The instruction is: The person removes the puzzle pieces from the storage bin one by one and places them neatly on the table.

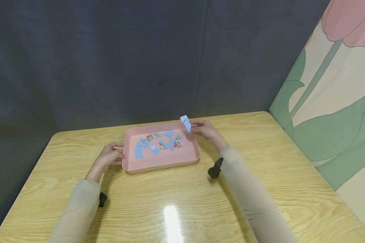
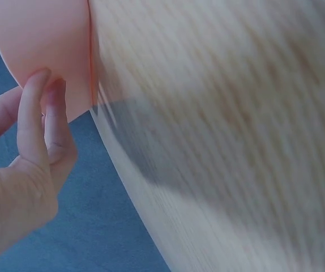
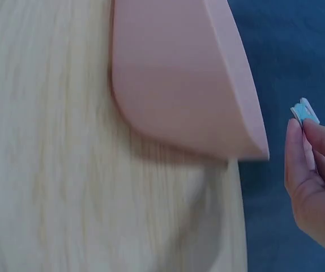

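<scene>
My right hand (image 1: 205, 130) pinches a small, flat pale blue piece (image 1: 186, 124) with a whitish end, raised over the tray's back right corner. In the right wrist view, thumb and fingertips hold this piece (image 3: 306, 111) by its lower end. The pink tray (image 1: 161, 165) stands on the table, low-walled with rounded corners. Several irregular flat blue pieces (image 1: 139, 152) lie inside it, some printed with bright multicoloured patches (image 1: 177, 141). My left hand (image 1: 107, 157) is at the tray's left end. Its fingertips touch the outer wall (image 2: 43, 34) in the left wrist view.
The wood-grain table (image 1: 134, 202) has its back edge just behind the tray. A dark curtain (image 1: 124, 67) hangs there. On the right is a wall with a painted tulip (image 1: 349, 23). Black wrist cameras (image 1: 215, 168) hang beneath both sleeves.
</scene>
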Tool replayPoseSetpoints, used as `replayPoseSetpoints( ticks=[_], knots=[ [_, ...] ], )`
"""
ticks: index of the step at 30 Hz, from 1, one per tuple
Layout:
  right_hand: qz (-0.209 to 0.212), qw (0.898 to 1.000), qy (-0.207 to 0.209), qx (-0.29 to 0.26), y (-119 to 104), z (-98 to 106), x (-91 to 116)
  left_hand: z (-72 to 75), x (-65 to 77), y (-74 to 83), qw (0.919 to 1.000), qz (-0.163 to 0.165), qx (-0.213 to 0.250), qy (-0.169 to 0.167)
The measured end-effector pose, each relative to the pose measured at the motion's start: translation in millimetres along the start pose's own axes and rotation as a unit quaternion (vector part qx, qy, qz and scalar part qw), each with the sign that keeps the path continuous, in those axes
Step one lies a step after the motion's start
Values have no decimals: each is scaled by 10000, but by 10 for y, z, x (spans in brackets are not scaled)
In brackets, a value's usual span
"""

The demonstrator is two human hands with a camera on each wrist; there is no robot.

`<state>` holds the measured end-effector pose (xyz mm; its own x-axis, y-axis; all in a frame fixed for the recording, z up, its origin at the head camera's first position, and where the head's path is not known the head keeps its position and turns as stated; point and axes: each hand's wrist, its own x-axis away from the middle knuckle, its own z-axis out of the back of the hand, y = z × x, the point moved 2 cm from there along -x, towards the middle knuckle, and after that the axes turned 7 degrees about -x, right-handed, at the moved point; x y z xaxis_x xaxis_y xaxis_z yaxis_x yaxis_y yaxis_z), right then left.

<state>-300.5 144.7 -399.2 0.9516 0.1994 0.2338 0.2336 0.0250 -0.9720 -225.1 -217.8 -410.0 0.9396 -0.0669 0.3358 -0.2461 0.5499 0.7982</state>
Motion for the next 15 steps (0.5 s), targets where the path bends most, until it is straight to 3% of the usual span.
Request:
replayPoseSetpoints(
  ticks=[7,15],
  knots=[
    [-69,9978,523,-393,135,345,-69,1,19,8,10000,28,-51,-75],
    [-184,9970,727,-187,231,600,-2,30,16,-13,9996,-56,19,-264]
  ],
)
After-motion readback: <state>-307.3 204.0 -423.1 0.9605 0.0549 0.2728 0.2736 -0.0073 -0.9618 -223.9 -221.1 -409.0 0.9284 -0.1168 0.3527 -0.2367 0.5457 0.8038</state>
